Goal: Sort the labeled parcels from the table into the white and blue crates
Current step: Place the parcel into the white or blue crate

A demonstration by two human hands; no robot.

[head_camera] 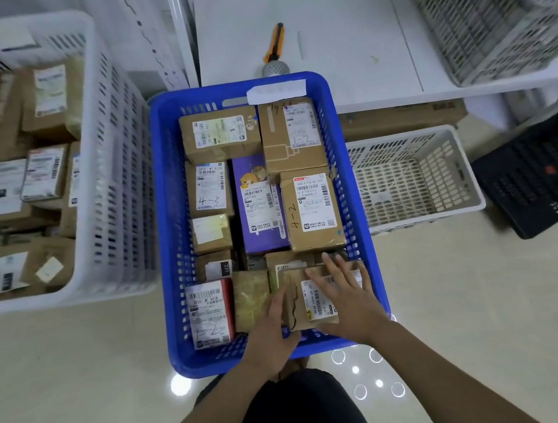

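Observation:
A blue crate [168, 223] stands on the floor in front of me, packed with several labeled cardboard parcels. At its near right corner lies a small brown parcel [309, 299] with a torn flap and a white label. My right hand [345, 297] lies flat on top of this parcel with straight fingers. My left hand [272, 329] presses against the parcel's left side, fingers straight along its edge. A tall white crate [107, 160] on the left holds several more labeled parcels.
A white table [340, 50] behind the blue crate carries an orange utility knife [274, 44] and a grey crate [492, 23]. A low white crate [415, 176] and a black crate [542, 173] sit on the floor at right.

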